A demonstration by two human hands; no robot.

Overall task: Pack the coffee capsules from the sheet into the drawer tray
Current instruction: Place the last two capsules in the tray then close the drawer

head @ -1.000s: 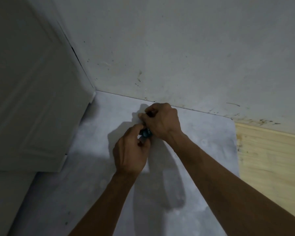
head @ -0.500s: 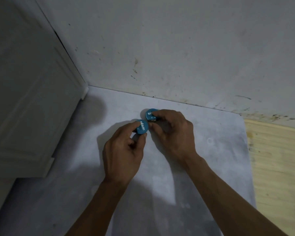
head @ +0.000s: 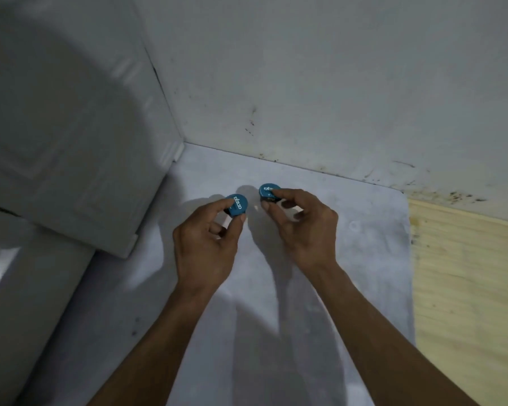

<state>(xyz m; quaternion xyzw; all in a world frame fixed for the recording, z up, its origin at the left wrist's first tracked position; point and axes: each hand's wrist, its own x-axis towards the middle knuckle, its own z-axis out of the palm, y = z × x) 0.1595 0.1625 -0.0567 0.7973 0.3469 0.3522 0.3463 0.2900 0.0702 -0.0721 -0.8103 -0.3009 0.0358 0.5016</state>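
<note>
**Two teal capsules, one held in each hand, above the sheet**

Fingers, left hand (head: 206,244): thumb and forefinger curled and pinching a round teal coffee capsule with white lettering on its lid (head: 237,205). The capsule sits at the fingertips, lid tilted towards the camera, dark body hidden behind the thumb.

Fingers, right hand (head: 301,227): thumb and forefinger clamped on a second round teal coffee capsule of the same kind (head: 269,191). Its lid is partly covered by the forefinger; the lettering reads only in part. The remaining fingers are curled in below it.

Relation: the two capsules are near each other but apart, with a gap between the hands. Both are over the far part of the sheet; whether either touches it cannot be told.

Support: pale grey-white sheet with a rounded corner (head: 364,259), carrying the shadows of both arms.

Surroundings: light wooden board (head: 467,288) along the sheet's right edge; stained white wall (head: 335,83) behind; white panelled cabinet door (head: 71,142) at left.
</note>
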